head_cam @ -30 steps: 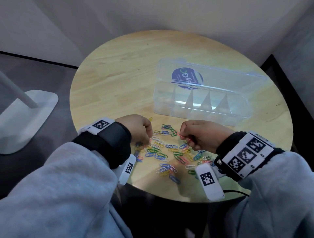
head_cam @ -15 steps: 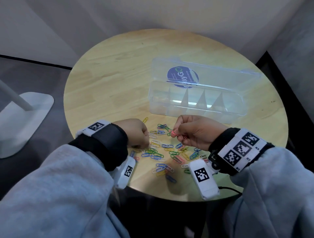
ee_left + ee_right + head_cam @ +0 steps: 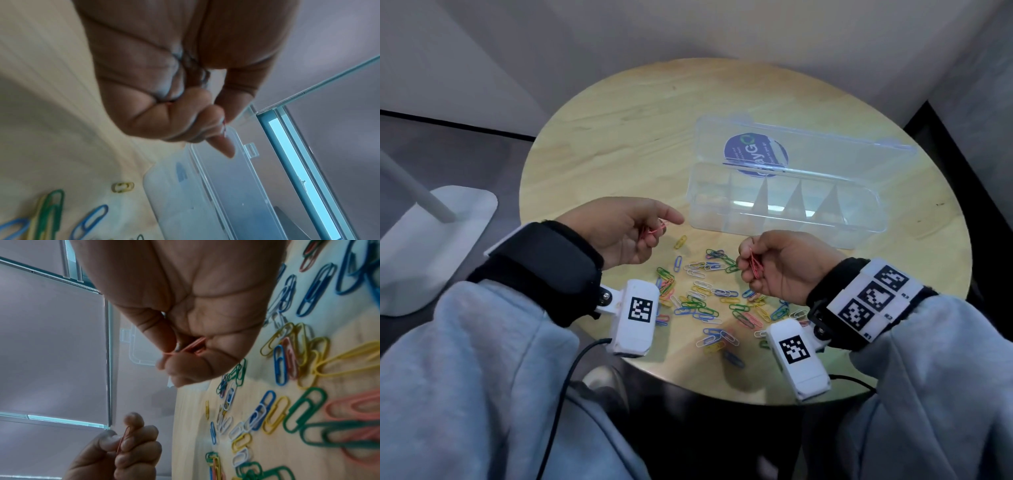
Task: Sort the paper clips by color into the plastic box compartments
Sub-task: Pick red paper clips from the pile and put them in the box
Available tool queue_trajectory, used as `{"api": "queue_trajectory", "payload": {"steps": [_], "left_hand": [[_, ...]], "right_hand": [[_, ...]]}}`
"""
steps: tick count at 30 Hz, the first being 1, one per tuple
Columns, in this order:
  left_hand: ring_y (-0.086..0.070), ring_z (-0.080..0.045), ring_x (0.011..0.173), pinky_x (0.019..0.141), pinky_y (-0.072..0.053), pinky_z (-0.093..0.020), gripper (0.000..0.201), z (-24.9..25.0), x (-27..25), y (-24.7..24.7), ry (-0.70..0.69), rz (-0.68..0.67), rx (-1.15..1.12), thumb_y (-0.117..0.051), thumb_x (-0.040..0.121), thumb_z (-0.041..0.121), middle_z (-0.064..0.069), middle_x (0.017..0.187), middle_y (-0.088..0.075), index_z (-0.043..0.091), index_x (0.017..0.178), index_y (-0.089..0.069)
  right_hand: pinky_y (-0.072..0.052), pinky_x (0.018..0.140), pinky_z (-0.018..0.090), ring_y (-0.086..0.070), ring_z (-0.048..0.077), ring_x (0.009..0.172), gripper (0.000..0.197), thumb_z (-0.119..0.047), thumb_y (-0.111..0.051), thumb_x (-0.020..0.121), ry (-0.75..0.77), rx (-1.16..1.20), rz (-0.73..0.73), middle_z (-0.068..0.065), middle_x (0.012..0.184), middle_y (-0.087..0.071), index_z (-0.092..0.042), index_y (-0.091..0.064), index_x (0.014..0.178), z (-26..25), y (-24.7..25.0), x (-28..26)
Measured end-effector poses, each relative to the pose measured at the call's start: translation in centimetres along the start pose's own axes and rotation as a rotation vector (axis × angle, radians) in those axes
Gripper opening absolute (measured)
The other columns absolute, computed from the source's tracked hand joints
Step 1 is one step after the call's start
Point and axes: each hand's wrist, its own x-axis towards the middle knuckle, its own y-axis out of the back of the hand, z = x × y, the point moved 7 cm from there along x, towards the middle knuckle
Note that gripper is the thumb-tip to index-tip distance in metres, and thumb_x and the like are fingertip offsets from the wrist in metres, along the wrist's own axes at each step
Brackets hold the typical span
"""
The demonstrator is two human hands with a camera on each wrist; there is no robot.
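My left hand (image 3: 635,228) is raised over the table left of the clear plastic box (image 3: 784,205) and holds red paper clips (image 3: 652,230) in its curled fingers, index finger stretched toward the box. My right hand (image 3: 774,265) hovers over the pile and pinches a bunch of red paper clips (image 3: 755,265) between thumb and fingers. In the right wrist view those red clips (image 3: 191,347) sit at the thumb tip, and the left hand's red clip (image 3: 123,439) shows lower down. Loose paper clips (image 3: 709,298) in blue, green, yellow, white and pink lie scattered near the front edge. The box compartments look empty.
The box lid (image 3: 801,154) with a blue round sticker stands open behind the compartments. The round wooden table (image 3: 619,137) fills the view, walls close behind it. A white lamp base (image 3: 431,240) stands on the floor at the left.
Both hands have lifted off the pile. The left hand has moved up and left toward the box's left end and now shows red clips; the right hand stays over the pile with its red clips.
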Motion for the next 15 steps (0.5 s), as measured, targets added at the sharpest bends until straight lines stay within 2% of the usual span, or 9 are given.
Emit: {"api": "queue_trajectory", "payload": {"steps": [4, 6, 8, 10, 11, 13, 15], "left_hand": [[-0.041, -0.008, 0.039, 0.036, -0.032, -0.011, 0.029, 0.1, -0.3, 0.2, 0.018, 0.01, -0.094, -0.031, 0.084, 0.004, -0.003, 0.059, -0.046, 0.009, 0.062, -0.049], [-0.038, -0.009, 0.039, 0.035, -0.028, -0.011, 0.026, 0.0, -0.1, 0.6, 0.035, 0.069, 0.004, -0.037, 0.084, 0.01, -0.002, 0.057, -0.044, 0.011, 0.061, -0.047], [-0.031, -0.011, 0.043, 0.039, -0.021, -0.014, 0.022, -0.3, 0.0, 0.9, 0.037, 0.152, 0.375, -0.047, 0.086, 0.013, 0.0, 0.058, -0.038, 0.014, 0.064, -0.047], [-0.035, -0.012, 0.049, 0.046, -0.025, -0.019, 0.015, -0.7, 0.1, 0.7, 0.015, 0.165, 0.908, -0.058, 0.085, 0.018, 0.003, 0.06, -0.042, 0.019, 0.071, -0.052], [-0.039, -0.01, 0.053, 0.049, -0.028, -0.02, 0.01, -0.8, 0.1, 0.3, -0.009, 0.157, 1.086, -0.061, 0.083, 0.02, 0.006, 0.061, -0.046, 0.022, 0.075, -0.056], [-0.045, -0.006, 0.059, 0.053, -0.032, -0.019, 0.008, -1.3, 0.0, -0.4, -0.016, 0.145, 1.199, -0.063, 0.079, 0.019, 0.011, 0.064, -0.05, 0.027, 0.082, -0.061], [-0.048, -0.01, 0.064, 0.053, -0.032, -0.019, 0.014, -1.6, 0.2, -1.1, -0.022, 0.157, 1.23, -0.067, 0.076, 0.02, 0.011, 0.065, -0.049, 0.028, 0.086, -0.06]], "right_hand": [[-0.039, 0.04, 0.018, -0.049, 0.012, 0.044, 0.036, -0.028, -0.034, 0.095, -0.019, -0.032, -0.031, 0.002, 0.058, -0.049, -0.015, -0.044, 0.063, 0.1, -0.3, 0.0], [-0.035, 0.038, 0.017, -0.046, 0.01, 0.042, 0.038, -0.033, -0.041, 0.095, -0.02, -0.115, 0.015, -0.001, 0.056, -0.045, -0.017, -0.042, 0.061, 0.3, -0.1, 0.1], [-0.029, 0.038, 0.019, -0.04, 0.01, 0.042, 0.035, -0.029, -0.048, 0.094, 0.015, -0.258, 0.092, -0.001, 0.056, -0.039, -0.017, -0.039, 0.062, 0.3, 0.4, 0.3], [-0.026, 0.04, 0.02, -0.036, 0.011, 0.043, 0.032, -0.025, -0.056, 0.091, 0.07, -0.434, 0.153, -0.001, 0.055, -0.037, -0.017, -0.04, 0.064, 0.0, 0.8, 0.3], [-0.026, 0.04, 0.021, -0.036, 0.012, 0.043, 0.031, -0.024, -0.06, 0.089, 0.087, -0.547, 0.169, -0.001, 0.055, -0.038, -0.017, -0.042, 0.064, -0.2, 0.7, 0.2], [-0.03, 0.043, 0.021, -0.037, 0.012, 0.045, 0.023, -0.027, -0.065, 0.085, 0.107, -0.83, 0.188, -0.003, 0.054, -0.04, -0.02, -0.051, 0.068, -0.9, 0.2, -0.1], [-0.034, 0.047, 0.022, -0.039, 0.011, 0.046, 0.007, -0.026, -0.066, 0.083, 0.172, -1.079, 0.212, -0.006, 0.056, -0.043, -0.023, -0.061, 0.079, -2.1, -0.8, -0.1]]}}
